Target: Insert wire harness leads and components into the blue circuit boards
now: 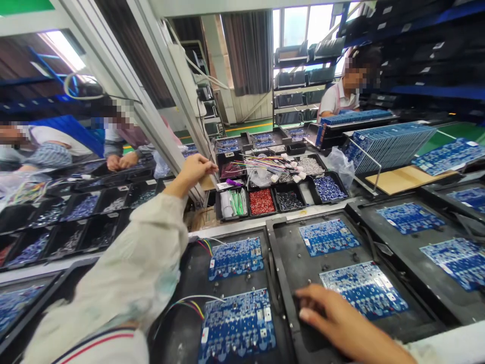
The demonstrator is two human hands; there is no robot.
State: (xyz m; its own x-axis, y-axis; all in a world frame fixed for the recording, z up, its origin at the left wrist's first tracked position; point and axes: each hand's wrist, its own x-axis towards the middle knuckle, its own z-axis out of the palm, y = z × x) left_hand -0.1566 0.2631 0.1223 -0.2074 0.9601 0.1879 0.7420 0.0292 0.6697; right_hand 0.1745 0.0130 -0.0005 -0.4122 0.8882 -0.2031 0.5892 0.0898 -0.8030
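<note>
My left hand [197, 169] reaches far forward over the parts bins, its fingers pinched together beside a bin [231, 170] of dark parts; what they hold is too small to name. Lying flat on a black carrier tray [288, 263] at the near edge is my right hand [333, 316], fingers stretched out, touching the tray next to a blue circuit board [364, 289]. A second blue board [328, 236] sits further back in the same tray. The tray to the left holds two blue boards [237, 258] [238, 323] with coloured wires attached.
Black bins hold red parts [261, 201], green-and-white parts [235, 202], blue parts [328, 187] and a coloured wire bundle [261, 164]. More trays with boards lie right [411, 217]. A rack of blue boards [390, 144] stands behind. A metal post [159, 101] slants left. Other people work beyond.
</note>
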